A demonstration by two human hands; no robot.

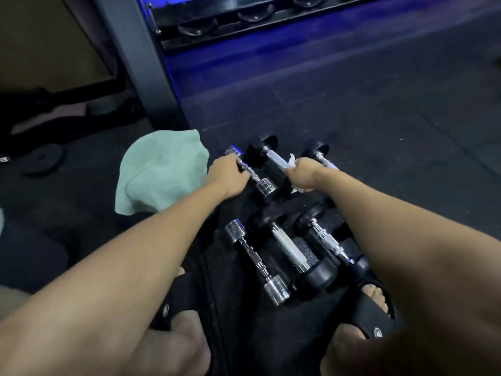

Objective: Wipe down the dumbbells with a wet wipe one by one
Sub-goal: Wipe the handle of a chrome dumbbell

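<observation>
Our left hand [226, 175] grips the chrome dumbbell [250, 172] to steady it; our right hand [305, 173] clutches the wipe [292, 161] on the black dumbbell's [267, 153] handle.

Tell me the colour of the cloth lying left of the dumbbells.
Pale mint green; the soft crumpled cloth shows in the head view.

dumbbells [273, 234]: six on a dark mat, two rows of three; chrome pair left, black-ended others.
far chrome dumbbell [264, 185]: handle under left fingers [238, 169].
wipe [292, 162]: white, crumpled, bunched in right fingers [303, 165], against far middle handle.
</observation>
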